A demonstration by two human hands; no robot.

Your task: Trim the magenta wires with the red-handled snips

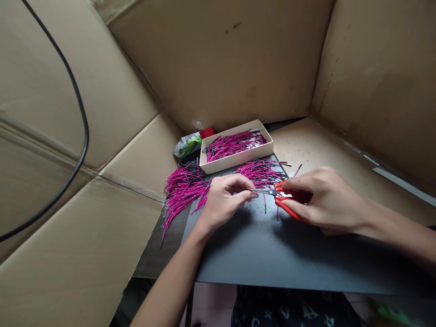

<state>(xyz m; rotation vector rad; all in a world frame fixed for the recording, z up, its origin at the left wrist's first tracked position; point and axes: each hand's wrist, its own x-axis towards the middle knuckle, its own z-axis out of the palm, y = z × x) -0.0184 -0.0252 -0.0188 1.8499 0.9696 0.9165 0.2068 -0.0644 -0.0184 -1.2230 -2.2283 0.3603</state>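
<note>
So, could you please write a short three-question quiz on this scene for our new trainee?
1. Which hand holds the red-handled scissors?
2. True or false: all the thin magenta strands with dark ends lie inside the pale, open rectangular box.
3. Which thing lies by the left end of the box?
A. A blue ceramic mug
B. A shiny green, white and red packet
C. A yellow sponge

Key:
1. The right hand.
2. False; many lie outside it too.
3. B.
</note>
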